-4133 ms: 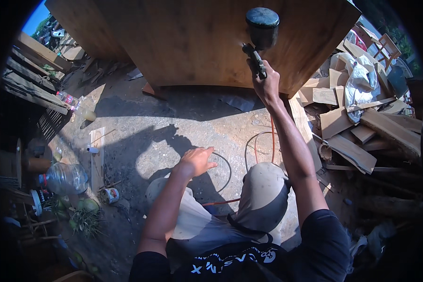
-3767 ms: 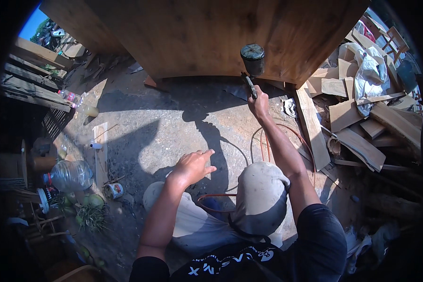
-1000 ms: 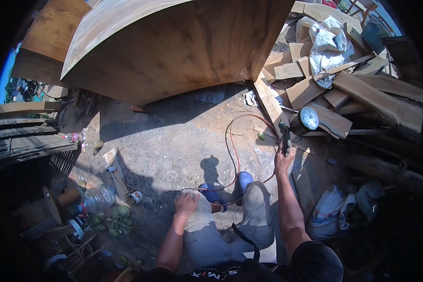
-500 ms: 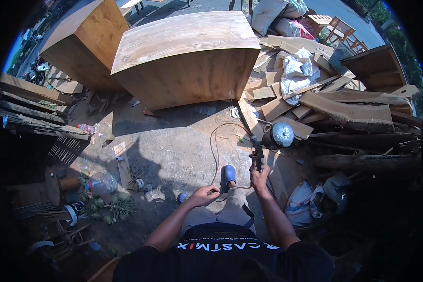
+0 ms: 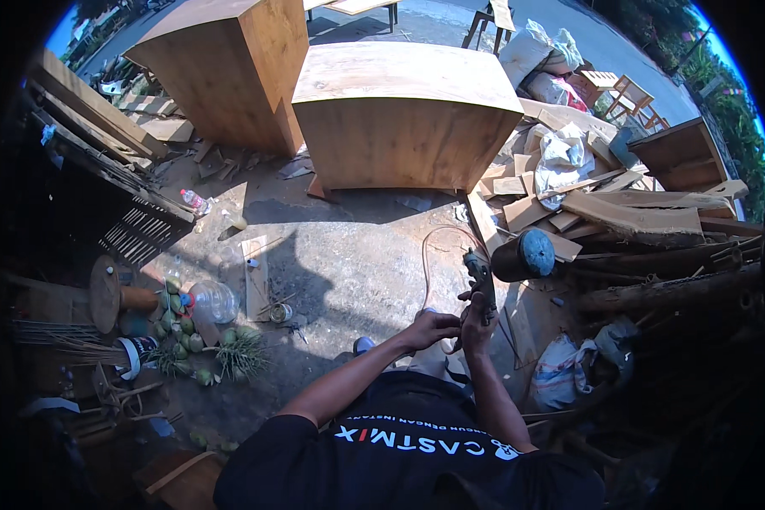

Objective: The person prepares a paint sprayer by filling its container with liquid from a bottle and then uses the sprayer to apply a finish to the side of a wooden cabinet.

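My right hand [image 5: 478,330] is closed around the handle of a spray gun [image 5: 476,270]. Its round paint cup [image 5: 523,257], with a blue-grey end, juts to the right of the gun. Beside the handle's lower end is my left hand [image 5: 433,329], its fingers bent together close to the right hand. Whatever those fingers pinch is too small and covered to make out. A thin reddish-brown hose [image 5: 425,263] loops over the ground ahead and passes behind my hands.
Two large wooden cabinets, one left [image 5: 208,81] and one centre [image 5: 408,140], stand ahead. Wood offcuts [image 5: 629,208] and a white sack [image 5: 561,370] lie to the right. A large clear bottle [image 5: 214,302], green fruits [image 5: 178,331] and a wooden spool [image 5: 104,293] sit at left.
My left hand has moved right, up to the base of the spray gun's handle. The gun has tilted, showing more of its cup's side. The view has shifted left.
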Action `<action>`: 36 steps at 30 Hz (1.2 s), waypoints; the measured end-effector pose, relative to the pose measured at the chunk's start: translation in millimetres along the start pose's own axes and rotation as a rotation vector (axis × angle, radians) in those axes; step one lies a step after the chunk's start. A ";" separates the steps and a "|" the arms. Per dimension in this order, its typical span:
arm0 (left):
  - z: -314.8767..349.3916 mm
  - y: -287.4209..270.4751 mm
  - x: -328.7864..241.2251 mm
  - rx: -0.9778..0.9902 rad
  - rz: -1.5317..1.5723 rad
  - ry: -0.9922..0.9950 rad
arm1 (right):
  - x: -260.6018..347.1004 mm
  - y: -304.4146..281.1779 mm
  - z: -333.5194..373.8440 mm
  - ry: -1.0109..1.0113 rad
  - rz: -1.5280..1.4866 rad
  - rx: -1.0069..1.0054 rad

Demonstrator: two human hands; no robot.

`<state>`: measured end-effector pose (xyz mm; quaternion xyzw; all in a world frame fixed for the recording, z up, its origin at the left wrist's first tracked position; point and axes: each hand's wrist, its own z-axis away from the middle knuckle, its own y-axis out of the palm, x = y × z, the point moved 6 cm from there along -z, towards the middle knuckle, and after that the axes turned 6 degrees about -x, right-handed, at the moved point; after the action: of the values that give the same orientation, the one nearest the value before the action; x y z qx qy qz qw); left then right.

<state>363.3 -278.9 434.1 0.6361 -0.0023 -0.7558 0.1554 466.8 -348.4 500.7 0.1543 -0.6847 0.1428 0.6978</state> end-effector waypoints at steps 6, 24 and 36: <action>-4.5 -19.0 -2.3 -0.021 0.221 -0.034 | 12.6 19.8 -6.0 -0.109 0.003 -0.005; -82.2 -138.0 -48.3 0.086 0.190 0.015 | 21.9 105.3 -118.1 -0.014 -0.015 -0.048; 322.9 -303.4 98.6 -0.580 0.229 -0.903 | 1.8 141.4 -141.7 -0.291 0.372 -0.332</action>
<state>-31.8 -76.3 339.9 0.1751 0.0705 -0.9017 0.3890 537.9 -161.3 503.2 -0.0715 -0.8082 0.1306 0.5699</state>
